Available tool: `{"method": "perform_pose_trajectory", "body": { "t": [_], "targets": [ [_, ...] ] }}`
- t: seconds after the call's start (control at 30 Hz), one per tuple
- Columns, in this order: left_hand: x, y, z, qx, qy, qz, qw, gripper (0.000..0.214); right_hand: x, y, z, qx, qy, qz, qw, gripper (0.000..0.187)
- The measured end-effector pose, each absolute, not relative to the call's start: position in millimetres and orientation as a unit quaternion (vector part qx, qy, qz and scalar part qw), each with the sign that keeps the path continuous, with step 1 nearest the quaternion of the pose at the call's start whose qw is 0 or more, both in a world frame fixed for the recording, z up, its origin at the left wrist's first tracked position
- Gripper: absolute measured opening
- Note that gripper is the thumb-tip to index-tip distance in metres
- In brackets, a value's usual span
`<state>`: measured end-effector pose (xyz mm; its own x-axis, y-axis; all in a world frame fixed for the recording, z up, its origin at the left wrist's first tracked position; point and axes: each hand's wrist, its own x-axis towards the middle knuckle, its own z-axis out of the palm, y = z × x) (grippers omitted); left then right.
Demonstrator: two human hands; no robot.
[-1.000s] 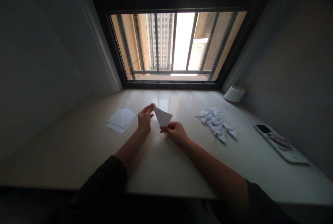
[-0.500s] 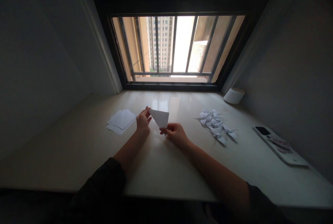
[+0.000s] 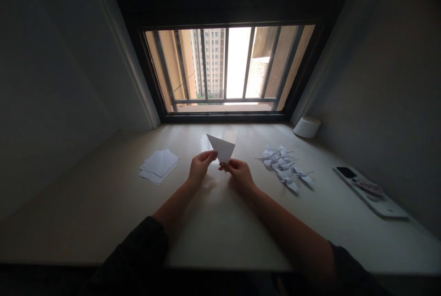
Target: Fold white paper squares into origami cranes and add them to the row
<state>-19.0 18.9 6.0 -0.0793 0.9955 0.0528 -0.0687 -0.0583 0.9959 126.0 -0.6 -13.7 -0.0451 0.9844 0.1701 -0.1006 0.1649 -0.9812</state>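
Note:
A white sheet of paper folded into a triangle (image 3: 222, 147) is held up above the white sill, one long point toward the upper left. My left hand (image 3: 200, 166) pinches its lower left edge between thumb and fingers. My right hand (image 3: 240, 173) grips the bottom corner, thumb and fingers closed on it. To the left lies a small stack of white paper sheets (image 3: 160, 164), fanned unevenly. On the right sits a cluster of several folded paper cranes (image 3: 283, 164), overlapping one another.
A phone (image 3: 370, 192) with a picture on its case lies at the far right. A white round object (image 3: 307, 127) stands by the right wall near the barred window (image 3: 220, 117). The white sill (image 3: 220, 236) ends at a front edge near me.
My left hand has slid from the paper's upper left corner down to its lower left edge, closer to my right hand. The folded paper has shifted slightly right and up.

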Motion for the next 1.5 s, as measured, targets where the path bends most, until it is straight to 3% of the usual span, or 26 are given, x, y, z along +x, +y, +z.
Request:
{"method": "perform_pose_trajectory", "body": {
  "t": [0.57,0.87,1.2,1.5],
  "targets": [
    [-20.4,19.9,-3.2,0.56,0.486,0.518,0.427,0.035,143.2,17.3,-15.0,-0.483,-0.477,0.417,0.604,0.037],
    [-17.1,9.7,10.6,0.567,0.497,0.485,0.444,0.046,142.7,3.7,-5.2,-0.496,-0.642,0.186,0.553,0.022],
    [-23.2,17.5,0.8,0.584,0.526,0.451,0.422,0.037,148.4,17.9,-12.6,-0.511,-0.532,0.322,0.594,0.036],
    [-33.2,29.9,-7.9,0.627,0.528,0.432,0.376,0.036,161.9,29.8,-19.8,-0.507,-0.428,0.338,0.667,0.032]
  ]
}}
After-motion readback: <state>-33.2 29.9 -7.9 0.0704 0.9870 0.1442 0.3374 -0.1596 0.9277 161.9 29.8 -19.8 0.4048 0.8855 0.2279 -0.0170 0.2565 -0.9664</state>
